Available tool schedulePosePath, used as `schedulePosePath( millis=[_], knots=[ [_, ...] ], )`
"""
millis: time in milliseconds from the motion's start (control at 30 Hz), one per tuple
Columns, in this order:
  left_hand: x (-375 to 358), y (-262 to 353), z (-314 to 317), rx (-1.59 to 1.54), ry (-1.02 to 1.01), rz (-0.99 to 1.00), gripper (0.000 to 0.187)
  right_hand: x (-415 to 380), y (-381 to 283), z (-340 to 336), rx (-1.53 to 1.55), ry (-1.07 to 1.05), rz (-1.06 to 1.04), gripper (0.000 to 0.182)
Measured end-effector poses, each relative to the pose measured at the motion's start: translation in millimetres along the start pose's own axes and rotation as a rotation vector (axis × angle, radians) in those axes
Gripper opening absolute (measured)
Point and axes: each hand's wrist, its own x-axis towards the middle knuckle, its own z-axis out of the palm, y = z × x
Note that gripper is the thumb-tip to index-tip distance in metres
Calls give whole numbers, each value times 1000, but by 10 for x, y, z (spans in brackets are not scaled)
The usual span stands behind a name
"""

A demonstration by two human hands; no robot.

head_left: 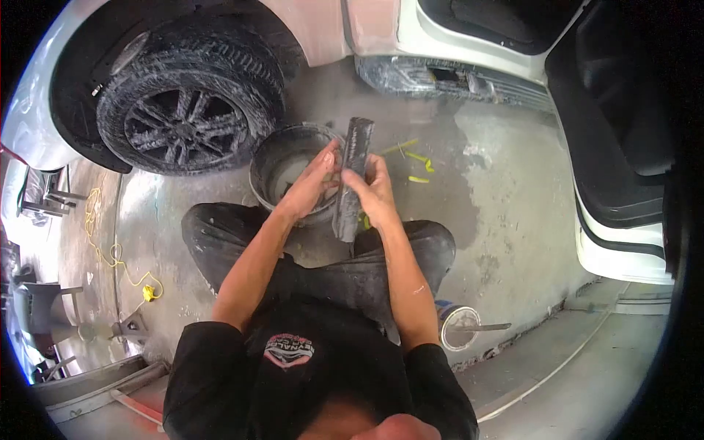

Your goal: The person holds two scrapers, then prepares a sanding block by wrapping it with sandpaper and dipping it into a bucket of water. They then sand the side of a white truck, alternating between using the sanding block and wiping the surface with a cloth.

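Note:
My right hand (375,192) is closed round a long, narrow dark grey sanding block (358,139), its thumb lying across the near face. The block stands nearly lengthwise in the view, mottled and wet-looking. My left hand (314,183) is beside it on the left, fingers stretched and apart, the fingertips close to the block's edge. Beneath my left hand is a round dark bucket (258,176) with cloudy grey water in it. Part of the bucket's right side is hidden behind my hands and the block.
A dusty car wheel (187,128) stands just left of the bucket. Yellow tape scraps (418,163) lie on the wet concrete floor (506,191). An open car door (623,147) is at right. A small can (460,326) sits by my right knee. A yellow cord (110,257) trails at left.

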Motion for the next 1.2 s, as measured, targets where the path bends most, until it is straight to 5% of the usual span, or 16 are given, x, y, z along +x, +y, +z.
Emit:
schedulePosePath(
  millis=[133, 200, 333, 467, 533, 567, 600, 667, 700, 767, 800, 833, 1033, 1200],
  knots=[
    [-83, -135, -267, 300, 22, -7, 67, 176, -391, -305, -82, 443, -25, 80],
    [-186, -203, -440, 429, -76, -119, 58, 215, -904, -832, 74, 478, -96, 91],
    [-309, -473, -756, 705, -323, -311, 40, -262, -1442, -1886, -484, 606, -19, 76],
    [-184, -1019, -1096, 1037, -655, -485, 22, -1238, -282, -2485, -1108, 315, 340, 60],
    [-77, -1907, -1611, 1135, -985, -365, 25, -1825, 376, -2297, -1105, -74, 723, 57],
    [-20, -2447, -1898, 1185, -1130, -292, 26, -2266, 1087, -2425, -1103, -66, 691, 53],
    [-40, -2566, -1918, 1248, -1141, -373, 27, -2680, 1709, -2616, -855, -259, 654, 47],
    [-180, -2742, -1828, 1384, -1153, -532, 29, -3342, 2609, -2344, -940, -354, 830, 42],
    [-311, -2827, -1732, 1457, -1155, -611, 30, -3403, 2584, -2114, -850, -311, 947, 42],
    [-291, -3908, -1850, 1347, -1045, -1070, 40, -3310, 2557, -1820, -710, -205, 1063, 43],
    [-391, -3585, -1659, 1135, -738, -1348, 49, -3176, 2508, -1746, -672, -146, 1082, 43],
    [-416, -3515, -1541, 1070, -614, -1416, 50, -2990, 2476, -1702, -643, -96, 1087, 43],
    [-584, -3554, -1543, 961, -530, -1277, 53, -1748, 1959, -1630, -564, 194, 1018, 45],
    [-490, -3368, -1750, 869, -595, -1334, 57, -1900, 1711, -1453, -514, 321, 1154, 46]
  ],
)
